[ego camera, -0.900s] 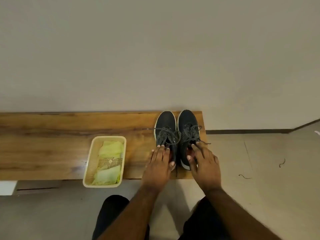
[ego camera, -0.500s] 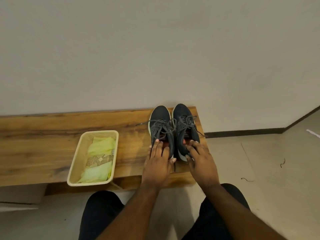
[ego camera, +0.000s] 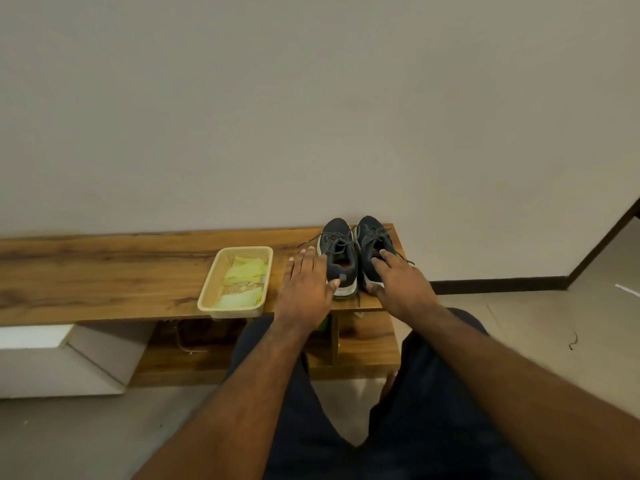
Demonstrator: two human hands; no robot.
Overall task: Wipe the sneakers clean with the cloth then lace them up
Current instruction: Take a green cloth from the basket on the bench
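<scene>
Two dark sneakers (ego camera: 356,254) on bench (ego camera: 104,271), no readable branding, left hand (ego camera: 306,289) spread, right hand (ego camera: 401,285) spread.

plain off-white wall (ego camera: 311,109) fills the upper view. low wooden bench (ego camera: 104,271) runs along its foot, grain dark-streaked, open shelf (ego camera: 363,344) beneath at right. white block (ego camera: 62,358) under bench at left. floor (ego camera: 519,323) beige, smooth. dark skirting (ego camera: 498,284) along wall base at right. light even, soft.

Left hand (ego camera: 306,284) — now beside sneakers (ego camera: 356,252), fingers straightened
</scene>
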